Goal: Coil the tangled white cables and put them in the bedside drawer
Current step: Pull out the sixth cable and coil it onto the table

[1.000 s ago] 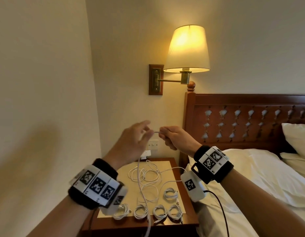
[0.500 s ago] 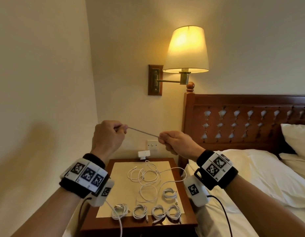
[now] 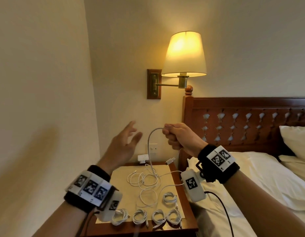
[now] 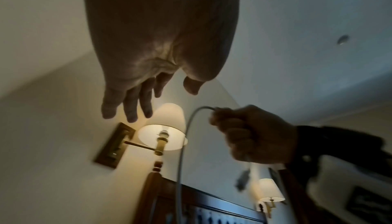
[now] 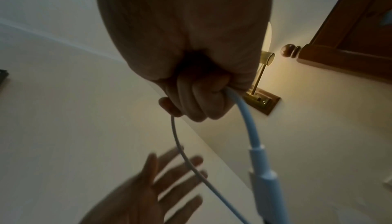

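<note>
My right hand (image 3: 172, 135) grips a white cable (image 3: 149, 147) in its fist, raised above the bedside table (image 3: 189, 199). The cable arcs out of the fist and drops to a loose tangle of white cables (image 3: 145, 182) on the tabletop; its plug end (image 3: 170, 161) dangles below the fist. In the right wrist view the fist (image 5: 197, 100) closes round the cable (image 5: 250, 127) and the plug (image 5: 265, 175) hangs down. My left hand (image 3: 126, 141) is spread, fingers straight, left of the cable and apart from it. Several coiled white cables (image 3: 157, 217) lie along the table's front edge.
A lit wall lamp (image 3: 184, 55) hangs above the table. A wooden headboard (image 3: 251, 120) and the bed with white pillows (image 3: 297, 142) stand to the right. A wall outlet (image 3: 152, 148) and a white adapter (image 3: 142, 158) sit behind the table. A wall closes the left side.
My left hand has let go of the cable, opened and swung back toward the right hand. The stretch of cable that was taut between the hands now hangs in an arc.
</note>
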`<state>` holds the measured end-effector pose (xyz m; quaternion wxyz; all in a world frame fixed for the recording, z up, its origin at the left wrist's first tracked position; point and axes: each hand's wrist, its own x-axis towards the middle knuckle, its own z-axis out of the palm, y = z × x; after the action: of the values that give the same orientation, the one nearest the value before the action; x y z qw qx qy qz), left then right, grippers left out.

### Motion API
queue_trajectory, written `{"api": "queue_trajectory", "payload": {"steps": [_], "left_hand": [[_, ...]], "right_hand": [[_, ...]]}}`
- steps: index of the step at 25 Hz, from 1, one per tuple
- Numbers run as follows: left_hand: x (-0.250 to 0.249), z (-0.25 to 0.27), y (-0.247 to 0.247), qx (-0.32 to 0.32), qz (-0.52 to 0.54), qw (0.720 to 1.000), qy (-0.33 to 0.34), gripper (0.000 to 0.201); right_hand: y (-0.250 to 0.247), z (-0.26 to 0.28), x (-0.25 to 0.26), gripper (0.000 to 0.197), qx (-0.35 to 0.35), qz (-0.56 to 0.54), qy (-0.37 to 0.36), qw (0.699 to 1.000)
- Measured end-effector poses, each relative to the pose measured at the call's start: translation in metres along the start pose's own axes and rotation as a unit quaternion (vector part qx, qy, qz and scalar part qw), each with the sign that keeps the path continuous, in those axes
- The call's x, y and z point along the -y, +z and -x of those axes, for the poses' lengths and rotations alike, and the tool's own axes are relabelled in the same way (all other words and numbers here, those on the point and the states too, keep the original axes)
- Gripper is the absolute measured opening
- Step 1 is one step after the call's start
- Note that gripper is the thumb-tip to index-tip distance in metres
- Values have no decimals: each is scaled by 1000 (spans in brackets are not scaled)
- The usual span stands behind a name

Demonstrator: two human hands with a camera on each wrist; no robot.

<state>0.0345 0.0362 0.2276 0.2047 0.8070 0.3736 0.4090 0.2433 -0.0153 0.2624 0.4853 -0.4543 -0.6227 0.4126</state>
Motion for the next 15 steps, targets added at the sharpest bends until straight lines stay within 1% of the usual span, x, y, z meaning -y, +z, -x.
{"api": "queue_trajectory", "payload": {"steps": [1, 2, 3, 5, 8, 10, 12, 13, 15], "left_hand": [[-9, -3, 12, -5, 28, 999, 42, 38], [-15, -5, 20, -20, 52, 996, 65, 22], [-18, -9, 24, -37, 62, 994, 78, 21], [-15, -14, 25, -83, 12, 990, 111, 31], [-10, -16, 26, -125, -37, 979, 154, 29], [-8, -16, 30, -137, -44, 978, 154, 28], [-1, -18, 31, -135, -31, 979, 150, 27], [4, -18, 30, -122, -9, 982, 141, 28], [17, -10, 32, -74, 59, 991, 99, 30]], "right_hand": [[4, -3, 1, 38, 9, -6, 0, 1000], [6, -3, 1, 38, 18, -14, 1, 1000], [6, -2, 2, 37, 28, -19, 5, 999], [7, 4, 3, 35, 46, -13, 20, 999], [10, 10, 1, 33, 50, -26, 57, 997], [12, 10, 0, 34, 57, -66, 76, 993], [13, 10, 0, 35, 47, -118, 75, 989], [12, 10, 1, 35, 38, -151, 66, 986], [10, 10, 2, 34, 16, -228, 44, 972]]}}
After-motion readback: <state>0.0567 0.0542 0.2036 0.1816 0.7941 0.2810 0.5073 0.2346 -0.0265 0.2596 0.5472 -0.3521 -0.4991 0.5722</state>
